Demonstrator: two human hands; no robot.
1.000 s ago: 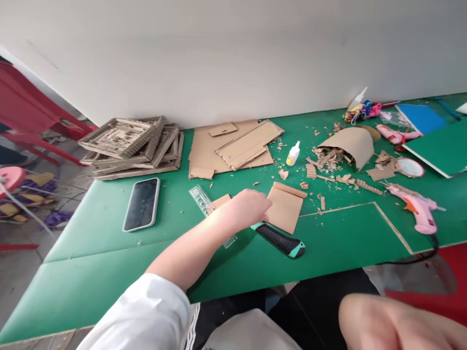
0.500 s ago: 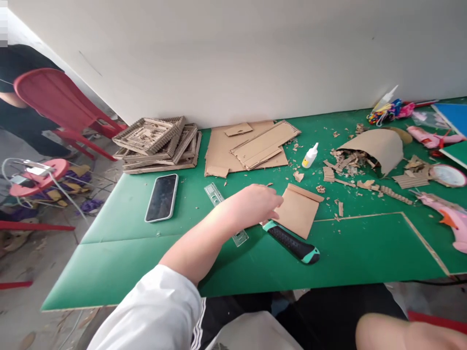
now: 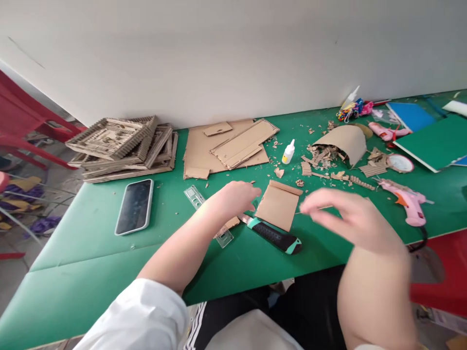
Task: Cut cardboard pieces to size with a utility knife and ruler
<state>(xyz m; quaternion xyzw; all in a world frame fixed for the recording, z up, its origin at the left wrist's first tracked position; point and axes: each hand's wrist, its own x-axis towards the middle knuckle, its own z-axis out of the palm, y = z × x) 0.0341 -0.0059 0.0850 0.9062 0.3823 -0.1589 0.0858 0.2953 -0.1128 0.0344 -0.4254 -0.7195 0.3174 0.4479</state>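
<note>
My left hand (image 3: 238, 198) hovers over the clear plastic ruler (image 3: 223, 237), left of a small folded cardboard piece (image 3: 279, 208), with a gap between its fingertips and the cardboard. Its fingers are loosely bent, and nothing shows in them. A black and teal utility knife (image 3: 275, 236) lies below the cardboard, its blade end near my left fingers. A scrap of cardboard (image 3: 232, 223) is partly hidden under my left wrist. My right hand (image 3: 341, 216) is raised to the right of the folded cardboard, thumb and fingers apart, holding nothing.
A phone (image 3: 134, 206) and stacked corrugated cardboard frames (image 3: 116, 141) are on the left. Flat cardboard sheets (image 3: 197, 146) and a glue bottle (image 3: 288, 151) lie behind. A curved cardboard piece (image 3: 346, 138), scraps, tape roll (image 3: 400, 163) and pink glue gun (image 3: 410, 201) are at right.
My right hand has risen from the lower right edge to above the table. My left hand has drawn away from the folded cardboard. The view has swung to the right.
</note>
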